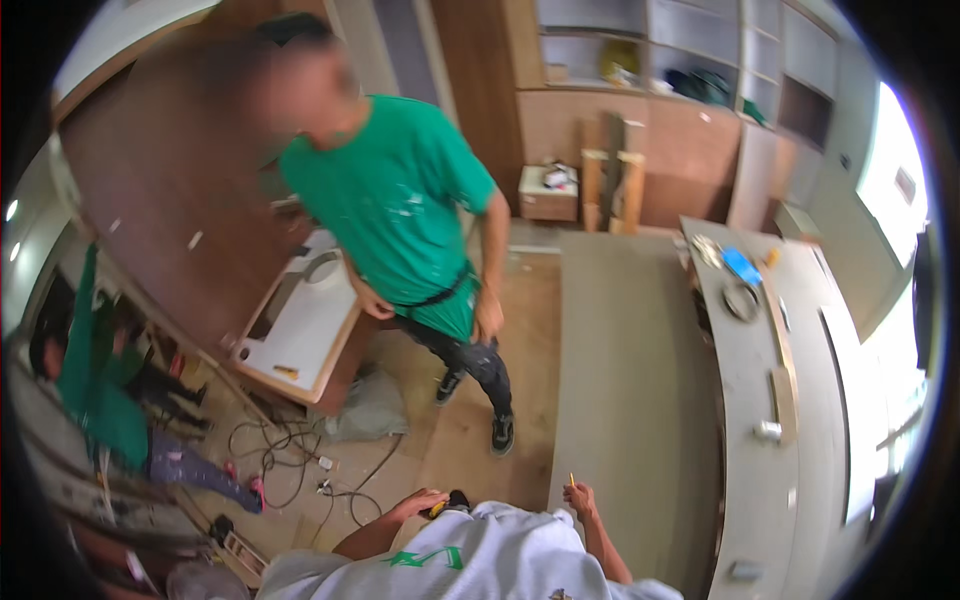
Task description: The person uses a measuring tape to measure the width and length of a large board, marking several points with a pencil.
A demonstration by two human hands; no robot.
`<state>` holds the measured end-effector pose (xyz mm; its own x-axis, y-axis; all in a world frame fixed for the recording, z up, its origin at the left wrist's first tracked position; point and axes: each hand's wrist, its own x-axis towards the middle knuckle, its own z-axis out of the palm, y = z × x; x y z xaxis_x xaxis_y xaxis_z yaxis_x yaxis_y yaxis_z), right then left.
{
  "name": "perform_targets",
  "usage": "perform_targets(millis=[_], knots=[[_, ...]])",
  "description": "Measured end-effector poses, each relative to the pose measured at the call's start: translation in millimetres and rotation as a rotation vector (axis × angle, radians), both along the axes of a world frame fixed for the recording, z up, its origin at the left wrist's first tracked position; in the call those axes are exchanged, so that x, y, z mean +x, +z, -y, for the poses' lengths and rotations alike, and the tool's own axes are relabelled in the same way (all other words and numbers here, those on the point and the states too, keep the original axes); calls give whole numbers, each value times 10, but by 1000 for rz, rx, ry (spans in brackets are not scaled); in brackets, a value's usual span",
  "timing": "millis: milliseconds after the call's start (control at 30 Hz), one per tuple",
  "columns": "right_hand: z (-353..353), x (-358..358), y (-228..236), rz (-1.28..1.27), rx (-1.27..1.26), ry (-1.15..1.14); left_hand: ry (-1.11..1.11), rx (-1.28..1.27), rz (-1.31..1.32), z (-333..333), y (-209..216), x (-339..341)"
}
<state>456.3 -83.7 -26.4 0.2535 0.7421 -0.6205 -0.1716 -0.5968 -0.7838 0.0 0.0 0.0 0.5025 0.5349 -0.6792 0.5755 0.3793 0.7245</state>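
Note:
My left hand (418,503) is in front of my body at the lower middle, its fingers closed round a small yellow object (437,509) whose kind I cannot make out. To the right, my right hand (578,498) is raised with its fingers pinched on a thin yellow stick like a pencil (572,480). That hand is at the near left edge of a large grey-brown panel (630,380); whether it touches the panel I cannot tell.
A person in a green shirt (400,200) stands ahead by a white-topped cabinet (310,320). Cables (285,460) and a grey sack (370,405) lie on the floor. At right, a raised board (760,480) bears a tape roll (741,300) and a wood strip (782,360). More people (110,400) are at left.

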Motion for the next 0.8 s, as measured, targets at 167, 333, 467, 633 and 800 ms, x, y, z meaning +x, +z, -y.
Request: perform_targets(millis=[167, 333, 467, 633, 800], knots=[[-742, -550, 979, -69, 236, 210, -9, 56, 61, -744, 798, 695], [-1014, -739, 1423, -221, 254, 326, 33, 299, 278, -832, 1168, 1698], [-871, -657, 1364, -193, 313, 279, -28, 407, 205, -689, 1250, 1933], [-586, -532, 1192, -128, 266, 412, -111, 555, 136, -378, 842, 1957], [-359, -480, 1045, -99, 228, 282, -179, 172, 146, -345, 682, 2054]])
